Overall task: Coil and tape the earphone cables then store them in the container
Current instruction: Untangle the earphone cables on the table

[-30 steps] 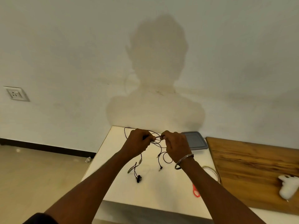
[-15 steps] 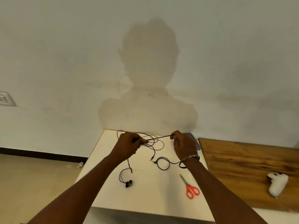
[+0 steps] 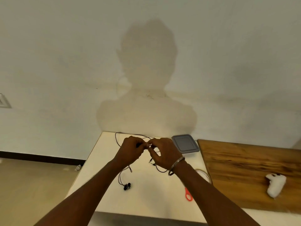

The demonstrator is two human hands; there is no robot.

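Observation:
A thin black earphone cable [image 3: 117, 138] lies in loose loops on the white table [image 3: 146, 198]. Its two earbuds [image 3: 127, 186] rest in front of my left wrist, and a plug end [image 3: 152, 163] lies under my right hand. My left hand [image 3: 131, 150] and my right hand [image 3: 164, 151] meet above the table's far half, fingertips together, each pinching a stretch of the cable. A grey-lidded container [image 3: 185, 143] stands shut at the table's far right corner. A roll of clear tape [image 3: 202, 174] lies right of my right forearm, partly hidden.
Red-handled scissors [image 3: 188, 194] lie beside my right forearm, blades hidden under it. A wooden board [image 3: 249, 173] adjoins the table on the right, with a white game controller [image 3: 275, 186] on it. A wall rises right behind the table; floor lies to the left.
My hands, half a second ago apart with the cable pulled taut between them, have come back together. The view has shifted, so the scissors are now partly behind my right forearm.

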